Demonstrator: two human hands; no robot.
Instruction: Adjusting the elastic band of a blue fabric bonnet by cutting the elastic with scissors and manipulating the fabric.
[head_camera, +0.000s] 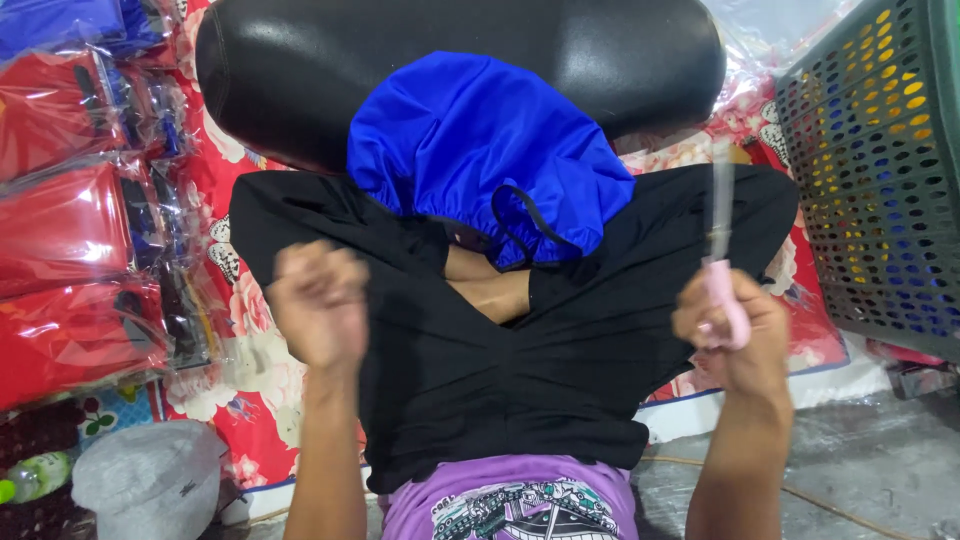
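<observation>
Nearest the camera is the edge of a purple printed shirt (505, 500). Beside it, low on the left, lies one grey cloth cap (150, 478) next to a green-capped plastic bottle (30, 476). Two bare forearms rise from the bottom edge. The left hand (318, 303) is blurred, closed in a loose fist over the left side of a black fabric garment (520, 370); whether it pinches the cloth cannot be told. The right hand (735, 335) is curled shut around one pair of small pink-handled thread snips (722, 270), blades pointing up. The black garment is spread across the lap, matte and creased, covering most of both knees. Just beyond it a shiny blue fabric garment (480, 150) with a gathered elastic edge drapes over a black padded seat (460, 60). A floral red mat (240, 380) lies beneath. At far left are about four stacked clear bags of red cloth (65, 230); at far right, one green perforated plastic basket (880, 170).
</observation>
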